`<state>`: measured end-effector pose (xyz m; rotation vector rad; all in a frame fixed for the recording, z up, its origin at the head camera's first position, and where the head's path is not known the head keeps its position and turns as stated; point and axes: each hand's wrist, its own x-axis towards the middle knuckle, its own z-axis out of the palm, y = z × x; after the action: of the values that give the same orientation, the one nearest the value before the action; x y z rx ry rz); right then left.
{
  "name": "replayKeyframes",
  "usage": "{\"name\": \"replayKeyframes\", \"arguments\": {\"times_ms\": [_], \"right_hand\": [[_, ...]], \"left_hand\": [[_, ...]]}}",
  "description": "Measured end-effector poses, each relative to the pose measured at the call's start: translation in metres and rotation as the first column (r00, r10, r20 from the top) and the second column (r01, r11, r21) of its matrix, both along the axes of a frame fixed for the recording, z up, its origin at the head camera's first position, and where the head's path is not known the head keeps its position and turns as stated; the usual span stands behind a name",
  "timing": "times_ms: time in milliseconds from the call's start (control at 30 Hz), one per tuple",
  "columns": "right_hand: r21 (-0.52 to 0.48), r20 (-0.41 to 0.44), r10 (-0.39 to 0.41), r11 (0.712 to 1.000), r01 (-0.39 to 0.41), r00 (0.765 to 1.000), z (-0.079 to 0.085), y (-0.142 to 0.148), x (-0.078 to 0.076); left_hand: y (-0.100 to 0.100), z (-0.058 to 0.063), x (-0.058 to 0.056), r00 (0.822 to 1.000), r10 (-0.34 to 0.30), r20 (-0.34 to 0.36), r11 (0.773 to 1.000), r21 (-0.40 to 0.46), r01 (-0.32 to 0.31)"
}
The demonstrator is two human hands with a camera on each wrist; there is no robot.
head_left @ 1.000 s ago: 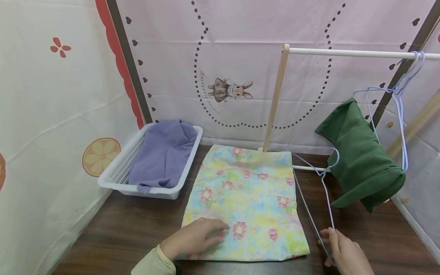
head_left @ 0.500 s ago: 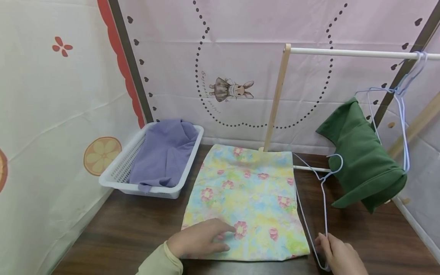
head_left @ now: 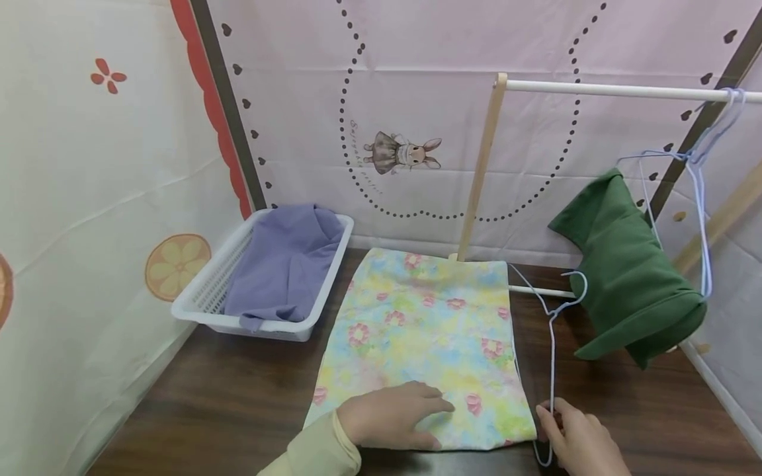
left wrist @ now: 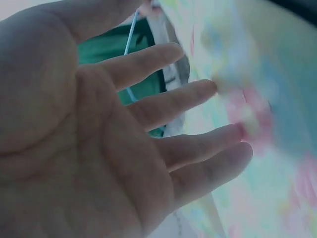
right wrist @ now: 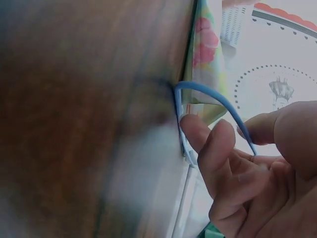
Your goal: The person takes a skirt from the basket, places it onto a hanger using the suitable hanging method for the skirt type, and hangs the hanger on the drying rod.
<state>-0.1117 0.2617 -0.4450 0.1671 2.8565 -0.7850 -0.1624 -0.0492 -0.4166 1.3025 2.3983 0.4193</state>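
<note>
A floral cloth [head_left: 411, 344] in yellow, blue and pink lies flat on the table, squared off like a folded piece. Over its front part, my left hand [head_left: 395, 416] has its fingers spread, and the left wrist view shows its palm [left wrist: 99, 144] holding nothing. My right hand [head_left: 580, 439] pinches a light blue hanger [head_left: 553, 357] near its lower end, just right of the cloth. Along the cloth's right edge the hanger's far side is partly hidden. In the right wrist view the hanger's bent end [right wrist: 210, 91] passes between thumb and fingers.
A white basket [head_left: 199, 314] with a purple cloth [head_left: 286, 264] stands at the back left. On the right is a rack with a white rail [head_left: 607, 89] and wooden post [head_left: 483, 165]. A green cloth [head_left: 637, 271] and blue hangers [head_left: 699, 198] hang from it.
My right hand has brought the hanger left, against the cloth's right edge, and its hook has turned to the right. My left hand has slid right across the cloth.
</note>
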Motion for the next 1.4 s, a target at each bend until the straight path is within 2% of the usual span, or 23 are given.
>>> {"name": "replayKeyframes", "arguments": {"times_ms": [133, 267, 400, 467, 600, 900, 1067, 1233, 1400], "right_hand": [[0.008, -0.018, -0.007, 1.000, 0.007, 1.000, 0.003, 0.000, -0.001], [0.013, -0.016, -0.012, 1.000, 0.012, 1.000, 0.006, -0.001, -0.004], [-0.003, -0.045, -0.003, 1.000, 0.003, 0.999, 0.011, -0.001, -0.009], [-0.019, -0.065, 0.009, 1.000, -0.010, 0.998, 0.015, -0.001, -0.012], [-0.059, -0.101, 0.025, 0.998, -0.031, 0.995, 0.026, -0.001, -0.020], [-0.055, -0.193, 0.039, 0.997, -0.051, 0.980, 0.045, 0.008, -0.042], [-0.043, -0.244, 0.032, 0.998, -0.044, 0.969, 0.052, 0.012, -0.060], [-0.045, -0.294, 0.024, 0.998, -0.039, 0.956, 0.057, 0.016, -0.075], [-0.084, -0.314, 0.009, 0.996, -0.038, 0.949, 0.058, 0.020, -0.085]], "left_hand": [[0.022, 0.000, -0.003, 0.996, -0.073, -0.049, 0.997, -0.034, 0.071], [0.040, -0.003, -0.002, 0.992, -0.099, -0.072, 0.994, -0.060, 0.095], [0.052, -0.008, -0.002, 0.984, -0.121, -0.134, 0.989, -0.105, 0.107], [0.056, -0.011, -0.003, 0.982, -0.116, -0.150, 0.987, -0.126, 0.097], [0.059, -0.016, -0.003, 0.987, -0.093, -0.134, 0.986, -0.149, 0.073], [0.070, -0.023, -0.003, 0.990, -0.091, -0.110, 0.985, -0.155, 0.074], [0.078, -0.025, 0.001, 0.987, -0.077, -0.143, 0.983, -0.174, 0.051], [0.091, -0.030, 0.005, 0.968, -0.044, -0.246, 0.976, -0.220, -0.011], [0.103, -0.038, 0.010, 0.936, -0.045, -0.349, 0.963, -0.266, -0.053]]}}
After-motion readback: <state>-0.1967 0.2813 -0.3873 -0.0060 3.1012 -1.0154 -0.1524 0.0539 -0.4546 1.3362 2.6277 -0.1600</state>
